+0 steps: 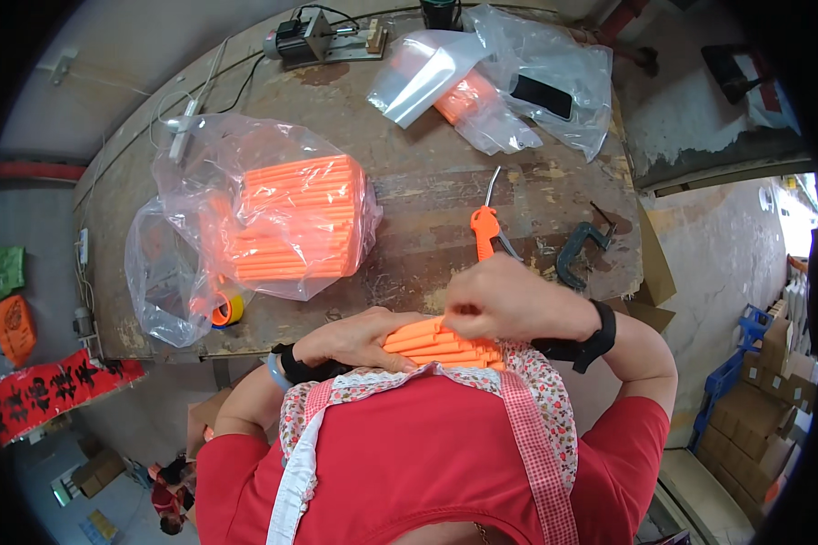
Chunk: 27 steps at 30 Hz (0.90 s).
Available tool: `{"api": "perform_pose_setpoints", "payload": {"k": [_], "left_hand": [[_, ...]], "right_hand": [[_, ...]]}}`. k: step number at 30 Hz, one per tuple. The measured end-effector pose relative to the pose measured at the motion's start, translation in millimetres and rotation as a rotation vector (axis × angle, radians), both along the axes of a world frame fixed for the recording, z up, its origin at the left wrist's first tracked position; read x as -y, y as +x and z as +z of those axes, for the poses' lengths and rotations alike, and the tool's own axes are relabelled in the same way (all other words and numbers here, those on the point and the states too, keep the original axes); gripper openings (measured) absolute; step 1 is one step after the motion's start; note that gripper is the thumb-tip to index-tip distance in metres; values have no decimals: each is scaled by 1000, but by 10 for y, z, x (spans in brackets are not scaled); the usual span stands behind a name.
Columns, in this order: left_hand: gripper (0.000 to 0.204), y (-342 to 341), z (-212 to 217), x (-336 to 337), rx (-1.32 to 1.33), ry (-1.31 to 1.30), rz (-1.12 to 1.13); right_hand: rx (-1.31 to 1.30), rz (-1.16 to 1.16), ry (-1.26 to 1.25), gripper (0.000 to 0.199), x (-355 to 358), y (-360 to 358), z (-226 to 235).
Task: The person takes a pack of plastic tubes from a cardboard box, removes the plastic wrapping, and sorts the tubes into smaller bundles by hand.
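Note:
A bundle of thin orange plastic tubes lies against my apron at the near edge of the bench. My left hand is wrapped over the bundle's left end, fingers closed on it. My right hand is at the bundle's upper right, its fingers curled in a pinch; what they hold, if anything, is hidden. Just beyond the right hand lies an orange air blow gun with a bent metal nozzle. To the left, a clear plastic bag holds many more orange tubes stacked in a block.
A G-clamp grips the bench's right edge. A small motor stands at the far left of the wooden bench. Clear bags, one under a black phone, lie far right. A tape roll sits near left.

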<state>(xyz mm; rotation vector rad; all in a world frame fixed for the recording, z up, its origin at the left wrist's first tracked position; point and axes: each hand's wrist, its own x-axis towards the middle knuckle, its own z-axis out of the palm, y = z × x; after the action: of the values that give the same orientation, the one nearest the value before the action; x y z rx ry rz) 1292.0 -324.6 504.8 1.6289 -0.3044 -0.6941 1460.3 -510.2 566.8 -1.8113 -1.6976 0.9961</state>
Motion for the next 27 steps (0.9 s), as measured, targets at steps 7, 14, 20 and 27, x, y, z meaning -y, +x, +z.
{"api": "perform_pose_setpoints", "payload": {"k": [7,14,20,27], "left_hand": [[61,-122,-125,-28,-241,-254,174],[55,-190,-66,-55,-341,-216,213],[67,-214,-144,-78,-281,-161,168],[67,-148,-87,-79,-231,-144,173]], "right_hand": [[-820,-223,-21,39,236,126,-89],[-1097,-333,1,41,157,-70,-277],[-1160,-391,63,34,141,-165,-385],[-927,-352,258,21,102,-229,-432]]}}
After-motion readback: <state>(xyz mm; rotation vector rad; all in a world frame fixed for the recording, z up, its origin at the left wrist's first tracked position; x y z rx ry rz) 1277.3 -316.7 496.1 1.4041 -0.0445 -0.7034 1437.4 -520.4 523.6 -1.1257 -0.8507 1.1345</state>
